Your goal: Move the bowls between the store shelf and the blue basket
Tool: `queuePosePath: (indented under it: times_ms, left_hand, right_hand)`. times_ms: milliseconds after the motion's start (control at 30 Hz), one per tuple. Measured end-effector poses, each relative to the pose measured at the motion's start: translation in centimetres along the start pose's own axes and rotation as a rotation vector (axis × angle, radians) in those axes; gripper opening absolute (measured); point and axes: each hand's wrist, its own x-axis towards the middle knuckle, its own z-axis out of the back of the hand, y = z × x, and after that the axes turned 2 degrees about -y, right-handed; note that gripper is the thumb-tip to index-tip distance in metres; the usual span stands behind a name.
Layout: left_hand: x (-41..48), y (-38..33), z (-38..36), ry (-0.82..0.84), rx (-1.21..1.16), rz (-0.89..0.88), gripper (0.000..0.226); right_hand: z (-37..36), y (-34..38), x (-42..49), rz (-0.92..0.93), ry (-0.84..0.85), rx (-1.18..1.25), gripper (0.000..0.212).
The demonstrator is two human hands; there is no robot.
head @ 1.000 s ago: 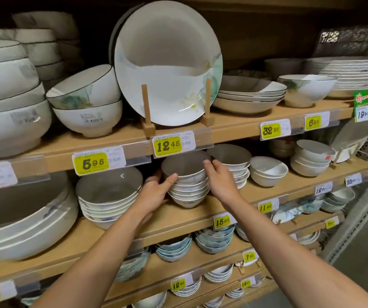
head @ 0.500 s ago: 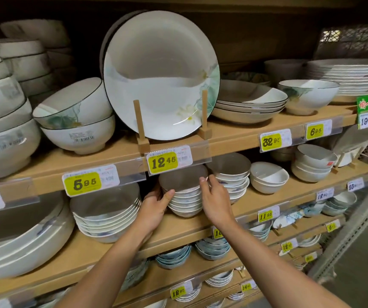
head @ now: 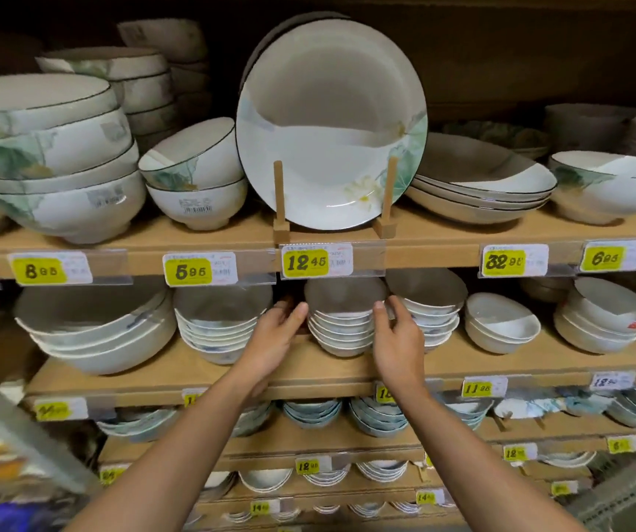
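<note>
A stack of several small white bowls [head: 341,330] stands on the second wooden shelf [head: 332,372], under the 12.45 price tag. My left hand [head: 276,337] presses against the stack's left side, thumb on the upper rims. My right hand [head: 397,337] holds the right side, thumb in front and fingers between this stack and the neighbouring one [head: 429,312]. The stack rests on the shelf. A blurred blue shape [head: 5,510] shows at the lower left corner; I cannot tell whether it is the basket.
More bowl stacks [head: 216,328] crowd both sides of the held one. A large plate [head: 332,124] stands upright in a wooden holder on the shelf above, with bowls beside it. Lower shelves carry further bowls. A grey post [head: 21,428] crosses the lower left.
The view has swung left and drawn closer to the shelves. Both hands stay on the sides of the same bowl stack, which has not left the shelf.
</note>
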Motion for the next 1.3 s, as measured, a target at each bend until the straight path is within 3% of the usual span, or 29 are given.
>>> queuePosePath:
  times_ms: [133, 300, 467, 833, 1100, 1300]
  left_hand:
    - [-4.6, -0.6, 0.1, -0.183, -0.094, 0.064, 0.047]
    - [-11.3, -1.4, 0.1, -0.364, -0.146, 0.122, 0.021]
    - [-18.3, -1.4, 1.4, -0.515, -0.162, 0.163, 0.023]
    - [-35.4, 0.8, 12.3, -1.0, -0.323, 0.219, 0.027]
    - [-48.0, 3.3, 22.0, -1.213, -0.32, 0.299, 0.021]
    - [-53.8, 6.9, 28.0, -1.253, -0.34, 0.396, 0.019]
  right_hand:
    - [1.9, -0.5, -1.2, -0.012, 0.116, 0.12, 0.036]
    - [3.6, -1.0, -3.0, 0.009, 0.296, 0.212, 0.028]
    - [3.1, -0.3, -6.2, -0.03, 0.479, 0.315, 0.017]
    - [-5.2, 3.7, -20.1, 0.091, 1.034, 0.174, 0.012]
    - [-12.2, 6.4, -33.8, 0.121, 1.292, 0.128, 0.011]
    - [-16.6, 6.7, -40.9, 0.038, 1.322, 0.087, 0.014]
